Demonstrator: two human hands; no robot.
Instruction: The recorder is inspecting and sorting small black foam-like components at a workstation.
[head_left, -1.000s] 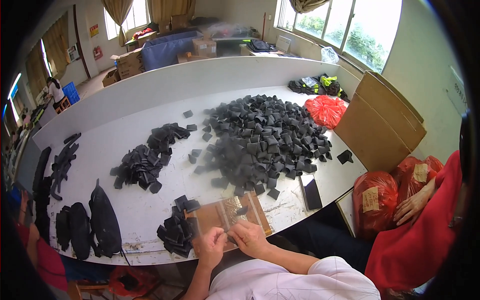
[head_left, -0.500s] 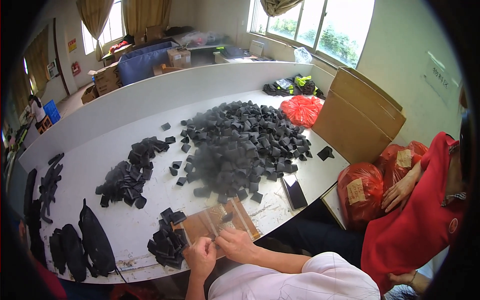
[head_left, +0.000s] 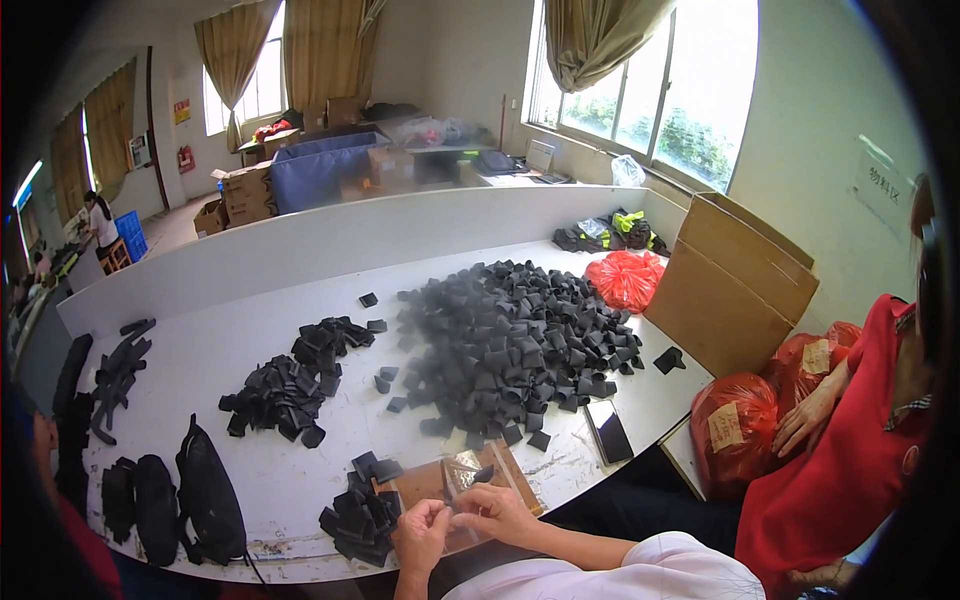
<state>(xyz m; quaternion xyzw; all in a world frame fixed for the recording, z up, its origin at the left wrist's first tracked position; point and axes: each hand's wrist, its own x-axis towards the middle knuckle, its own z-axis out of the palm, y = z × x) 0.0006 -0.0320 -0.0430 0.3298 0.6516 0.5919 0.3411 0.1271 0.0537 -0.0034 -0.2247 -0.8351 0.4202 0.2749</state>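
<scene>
My left hand (head_left: 421, 532) and my right hand (head_left: 496, 512) meet at the table's near edge, fingertips pinched close together. Whatever they pinch is too small and covered to make out. Under them lies a brown board (head_left: 420, 487) with clear tape-like strips across it. One small black fabric piece (head_left: 484, 474) rests on the board just beyond my right fingers. Left of my left hand sits a small heap of folded black pieces (head_left: 358, 512). Farther off spreads a large pile of black tube-like fabric pieces (head_left: 515, 345), with a middle-sized heap (head_left: 280, 392) to its left.
Black pouches (head_left: 210, 490) and strips lie at the table's left. A phone-like dark slab (head_left: 609, 432) is near the right edge. Behind stand a red bag (head_left: 625, 280) and a cardboard box (head_left: 735, 285). At right, a person in red (head_left: 830, 470) touches a filled red bag (head_left: 735, 425).
The view has tilted up, so the table sits lower in the picture. My hands stay together over the board, with the fingers slightly shifted.
</scene>
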